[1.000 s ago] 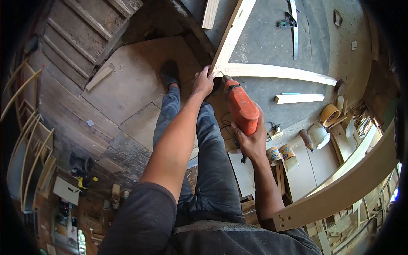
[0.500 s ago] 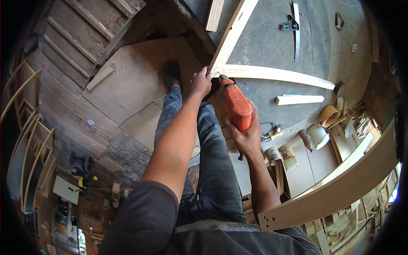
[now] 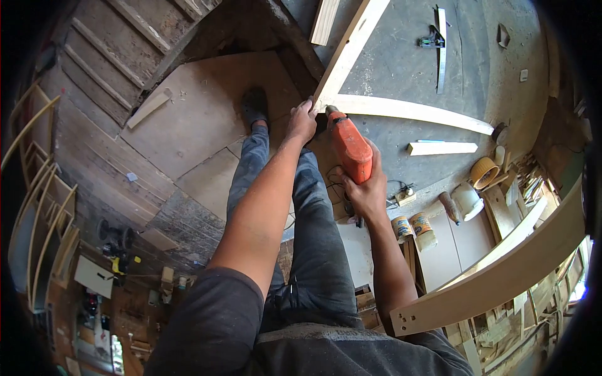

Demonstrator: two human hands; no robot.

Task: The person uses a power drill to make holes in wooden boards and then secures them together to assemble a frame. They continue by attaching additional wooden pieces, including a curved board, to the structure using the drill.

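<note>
My right hand [image 3: 365,191] is wrapped round the handle of an orange power drill [image 3: 352,147]. The drill's chuck points at the joint where a straight wooden beam [image 3: 348,49] meets a curved wooden piece [image 3: 414,111]; whether the bit is inside the wood is too small to tell. My left hand [image 3: 301,122] grips the end of the joined wooden frame, just left of the chuck. Both wooden pieces lie over the dark grey work surface.
A combination square [image 3: 441,50] and a short wood block [image 3: 443,148] lie on the grey surface. Nearby are a yellow tape roll [image 3: 485,172], glue tubs [image 3: 425,230] and a white jug [image 3: 468,199]. A large curved board [image 3: 495,282] juts in at lower right.
The view has shifted slightly. The drill's body has tilted a little more upright, and its chuck remains at the joint. Both hands keep their holds.
</note>
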